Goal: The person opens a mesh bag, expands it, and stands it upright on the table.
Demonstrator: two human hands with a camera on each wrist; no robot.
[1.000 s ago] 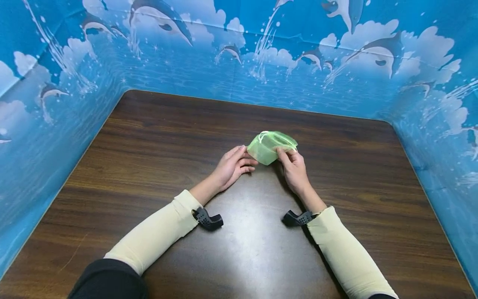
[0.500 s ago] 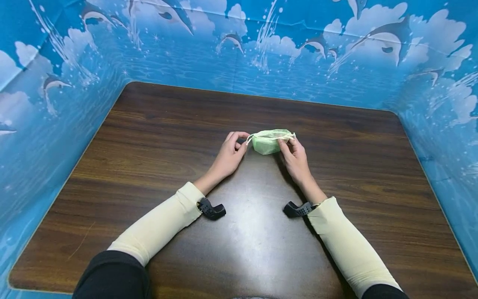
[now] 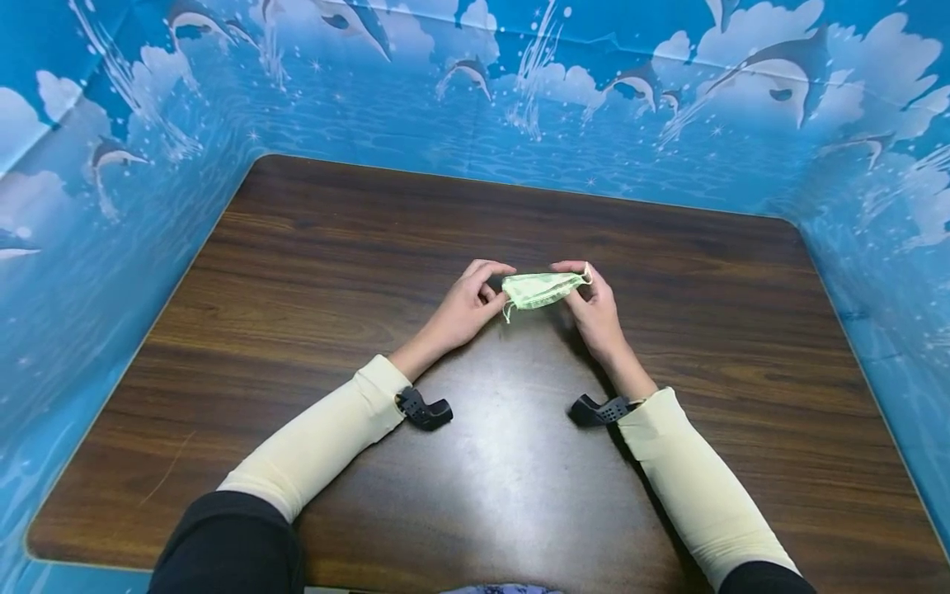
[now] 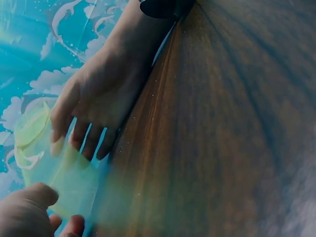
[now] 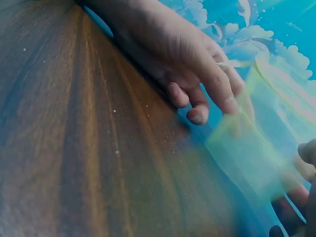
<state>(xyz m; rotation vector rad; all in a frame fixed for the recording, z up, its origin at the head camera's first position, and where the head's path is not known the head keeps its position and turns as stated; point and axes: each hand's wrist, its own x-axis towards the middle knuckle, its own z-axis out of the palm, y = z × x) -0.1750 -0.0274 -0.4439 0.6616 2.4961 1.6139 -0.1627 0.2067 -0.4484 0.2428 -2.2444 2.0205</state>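
A small pale green sheer drawstring pouch [image 3: 536, 290] is stretched between both hands, raised off the table in the wrist views. My left hand [image 3: 467, 304] pinches its left end, where a knotted white cord [image 3: 508, 312] dangles. At the other end my right hand [image 3: 596, 312] holds the pouch between thumb and fingers, a loop of cord standing up by the fingers. In the left wrist view the right thumb lies against the sheer fabric [image 4: 74, 190]. The right wrist view has the left fingertips at the pouch's edge [image 5: 249, 128].
A dark brown wood-grain table [image 3: 356, 239] lies under both arms. Blue dolphin-print cloth [image 3: 416, 107] hangs along its back and sides. Black wrist cameras [image 3: 426, 410] sit at the cream sleeve cuffs. Something blue-patterned [image 3: 505, 589] shows at the bottom edge.
The pouch has gone from spread out and facing up to a narrower, more edge-on shape. My left hand has come from open fingers beside it to pinching its left end; the left cord now hangs down.
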